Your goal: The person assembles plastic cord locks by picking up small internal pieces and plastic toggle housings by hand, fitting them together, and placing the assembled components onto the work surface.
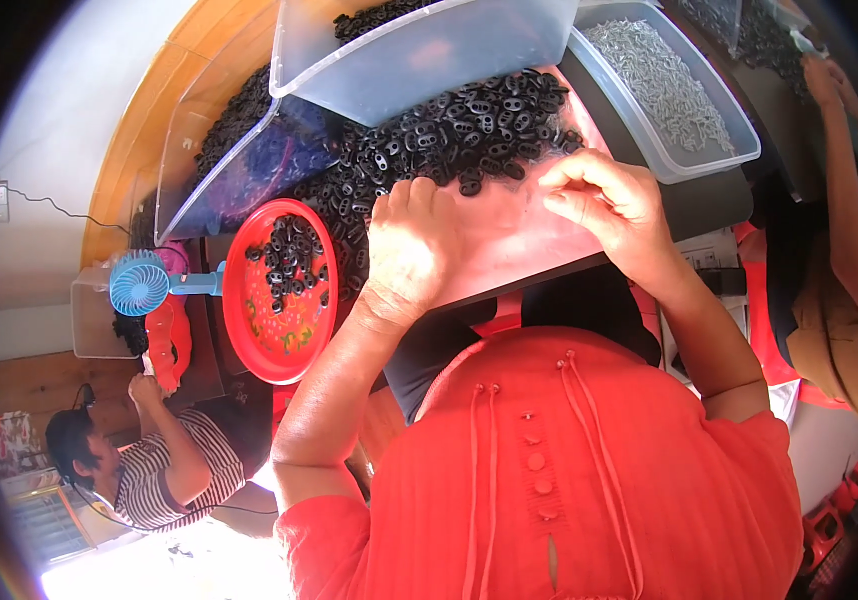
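Observation:
A heap of small black plastic pieces with two holes each (449, 130) lies on a pink sheet (504, 225) over the table. My left hand (411, 235) is closed at the near edge of the heap, back upward, with its fingertips hidden beneath it. To the right, my right hand (614, 205) is held above the pink sheet, thumb and forefinger drawn close together. Anything between those fingertips is too small to make out. Beside my left forearm sits a red round tray (234, 290) with more of the black pieces on its patterned bottom.
A clear bin (419, 60) stands behind the heap; another clear bin (194, 215) tilts at the left. At the back right, a tub (669, 165) holds many small silvery pieces (659, 85). A blue fan (139, 283) is left of the tray. Other people sit at both sides.

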A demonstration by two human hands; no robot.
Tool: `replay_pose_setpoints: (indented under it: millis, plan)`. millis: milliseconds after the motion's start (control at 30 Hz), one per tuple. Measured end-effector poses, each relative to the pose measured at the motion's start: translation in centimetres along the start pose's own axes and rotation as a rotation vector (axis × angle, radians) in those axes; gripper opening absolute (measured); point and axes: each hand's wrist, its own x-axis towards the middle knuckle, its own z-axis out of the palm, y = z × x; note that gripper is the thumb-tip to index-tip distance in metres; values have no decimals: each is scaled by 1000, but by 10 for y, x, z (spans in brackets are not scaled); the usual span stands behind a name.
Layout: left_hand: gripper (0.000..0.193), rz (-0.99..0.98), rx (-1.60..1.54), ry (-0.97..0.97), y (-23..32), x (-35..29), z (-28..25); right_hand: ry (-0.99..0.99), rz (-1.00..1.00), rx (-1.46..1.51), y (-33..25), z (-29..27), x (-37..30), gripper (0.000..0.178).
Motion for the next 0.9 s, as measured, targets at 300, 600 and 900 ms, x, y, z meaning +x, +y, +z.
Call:
replay_pose_setpoints:
  millis: [300,600,900]
  plan:
    - [11,-100,-262,44,-9,-5,-3,-83,31,12,-1,5,1,10]
    - [10,-94,-274,71,-1,-3,-9,-69,-28,4,-2,11,2,11]
    - [14,47,-166,-1,-2,-6,-13,-66,-11,-15,2,11,1,12]
